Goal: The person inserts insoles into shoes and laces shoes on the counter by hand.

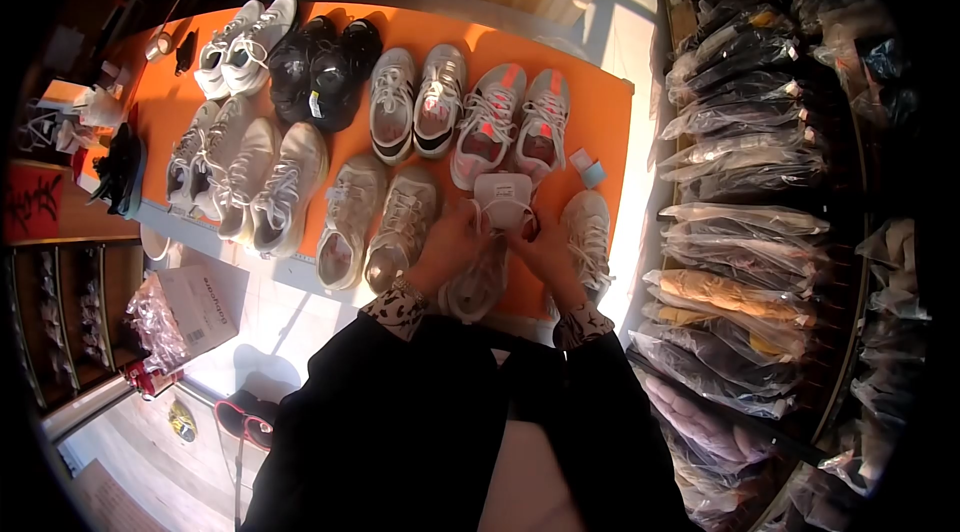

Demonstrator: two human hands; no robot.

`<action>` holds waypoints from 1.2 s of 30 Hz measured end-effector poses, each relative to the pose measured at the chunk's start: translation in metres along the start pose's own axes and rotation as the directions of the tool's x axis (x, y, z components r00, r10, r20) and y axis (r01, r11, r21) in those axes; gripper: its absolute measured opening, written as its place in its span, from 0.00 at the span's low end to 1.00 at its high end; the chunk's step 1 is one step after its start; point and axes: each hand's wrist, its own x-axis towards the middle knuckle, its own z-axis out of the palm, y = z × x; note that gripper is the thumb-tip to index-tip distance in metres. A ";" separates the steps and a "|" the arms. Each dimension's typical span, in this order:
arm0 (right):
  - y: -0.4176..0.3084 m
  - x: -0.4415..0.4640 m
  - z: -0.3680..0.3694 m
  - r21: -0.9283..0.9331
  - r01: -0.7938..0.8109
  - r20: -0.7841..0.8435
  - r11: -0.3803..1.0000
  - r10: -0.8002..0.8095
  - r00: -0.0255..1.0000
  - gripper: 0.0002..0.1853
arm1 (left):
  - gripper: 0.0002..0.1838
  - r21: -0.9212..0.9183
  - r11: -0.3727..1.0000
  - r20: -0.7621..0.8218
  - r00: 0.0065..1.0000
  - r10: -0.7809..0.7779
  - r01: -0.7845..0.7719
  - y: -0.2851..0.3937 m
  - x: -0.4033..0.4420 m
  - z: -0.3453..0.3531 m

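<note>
A white shoe (474, 284) stands near the front edge of the orange table (600, 92), its toe towards me and its pale tongue (503, 194) raised at the far end. My left hand (452, 250) is at the left side of the shoe's opening, fingers bent in against the base of the tongue. On the other side, my right hand (548, 250) has its fingers curled at the right edge of the tongue. What the fingertips pinch is too small to make out. Another white laced shoe (588, 237) sits just right of my right hand.
Several pairs of white and grey shoes (290, 187) and a black pair in plastic (325, 77) stand on the table. Plastic-wrapped garments (740, 232) hang at the right. A cardboard box (195, 307) lies at the lower left, near red-framed glasses (245, 422).
</note>
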 end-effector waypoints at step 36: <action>0.025 0.025 0.004 0.452 -0.048 -0.185 0.891 0.146 0.972 0.10 | 0.16 -0.358 0.924 -0.122 0.975 -0.187 0.132 -0.024 0.060 0.017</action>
